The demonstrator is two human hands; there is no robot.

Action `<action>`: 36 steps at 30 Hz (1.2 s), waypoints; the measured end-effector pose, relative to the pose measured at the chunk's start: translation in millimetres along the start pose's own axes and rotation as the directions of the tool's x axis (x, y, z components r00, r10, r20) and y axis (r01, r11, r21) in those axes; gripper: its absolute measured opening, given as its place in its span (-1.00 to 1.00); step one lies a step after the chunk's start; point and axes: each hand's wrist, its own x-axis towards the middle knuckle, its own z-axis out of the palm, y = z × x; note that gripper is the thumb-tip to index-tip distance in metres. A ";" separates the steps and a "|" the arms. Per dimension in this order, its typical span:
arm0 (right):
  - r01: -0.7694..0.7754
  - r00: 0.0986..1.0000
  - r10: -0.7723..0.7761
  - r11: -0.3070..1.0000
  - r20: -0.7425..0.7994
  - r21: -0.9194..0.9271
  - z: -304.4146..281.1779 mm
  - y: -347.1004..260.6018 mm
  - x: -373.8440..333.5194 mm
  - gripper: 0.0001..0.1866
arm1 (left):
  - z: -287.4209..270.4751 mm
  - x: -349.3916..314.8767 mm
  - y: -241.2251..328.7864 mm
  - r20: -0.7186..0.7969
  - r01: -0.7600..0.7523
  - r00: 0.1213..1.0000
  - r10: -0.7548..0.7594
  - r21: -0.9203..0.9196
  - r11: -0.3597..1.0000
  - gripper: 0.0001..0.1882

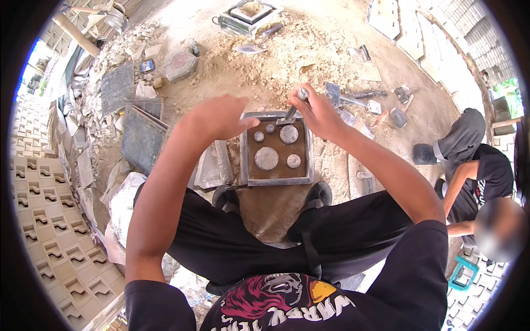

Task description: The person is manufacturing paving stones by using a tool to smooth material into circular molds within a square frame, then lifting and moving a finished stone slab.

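Between my feet lies a square mould frame (245, 160) packed with smooth brown sand (282, 149). Several round grey discs of different sizes sit in the sand, the largest disc (266, 158) at the lower left. My right hand (320, 115) is closed around the handle of a small flat-bladed trowel (291, 113). Its blade rests at the frame's far side, just beyond the upper right disc (288, 134). My left hand (218, 117) hovers over the far left corner, fingers stretched out and thumb apart, holding nothing.
Loose sand (265, 60) is heaped beyond the frame, with a leaf-shaped trowel blade (250, 48) on it. Dark slabs (144, 138) and rubble lie left. Hammers (398, 117) and other tools lie right. Another person (469, 176) sits at the far right.
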 end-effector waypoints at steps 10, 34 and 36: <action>0.014 0.998 -0.010 0.997 -0.055 0.070 12.1 -10.0 15.3 -0.70 | -8.1 -9.9 -2.4 -0.201 -0.100 0.975 0.092 -0.031 0.994 -0.35; -0.034 0.999 0.033 0.998 0.013 0.047 34.9 -23.1 35.0 -0.65 | -4.8 -18.4 -13.8 -0.240 -0.113 0.966 0.093 -0.073 0.991 -0.37; 0.015 0.999 -0.017 0.997 0.036 0.071 42.6 -22.5 43.7 -0.69 | -6.5 -16.4 -16.5 -0.219 -0.092 0.973 0.073 -0.078 0.993 -0.38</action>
